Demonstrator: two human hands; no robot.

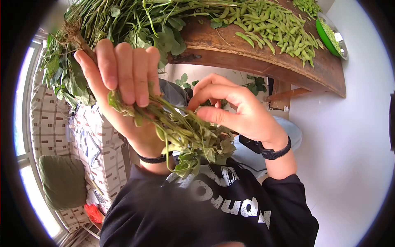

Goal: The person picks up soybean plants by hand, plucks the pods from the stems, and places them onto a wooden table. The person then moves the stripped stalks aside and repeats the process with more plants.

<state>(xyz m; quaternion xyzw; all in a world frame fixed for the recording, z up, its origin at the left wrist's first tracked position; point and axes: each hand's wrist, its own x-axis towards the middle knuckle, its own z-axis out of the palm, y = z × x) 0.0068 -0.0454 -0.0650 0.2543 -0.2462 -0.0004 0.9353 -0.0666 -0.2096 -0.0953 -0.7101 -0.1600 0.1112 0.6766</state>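
Observation:
My left hand (125, 76) is wrapped round the stem of a soybean plant (193, 136), its root end (76, 35) sticking out past the thumb. The plant hangs across the front of my chest, with wilted leaves and a few green pods. My right hand (234, 103) is at the middle of the plant, thumb and index fingertips close together on its stems; the other fingers are curled and partly hidden.
A wooden table (247, 51) stands ahead. A heap of uncut soybean plants (127, 20) lies at its left, picked pods (275, 26) at its right. Beyond them sits a green bowl (327, 39). A checked sofa (101, 140) with a green cushion (61, 181) is at left, a white wall (345, 144) at right.

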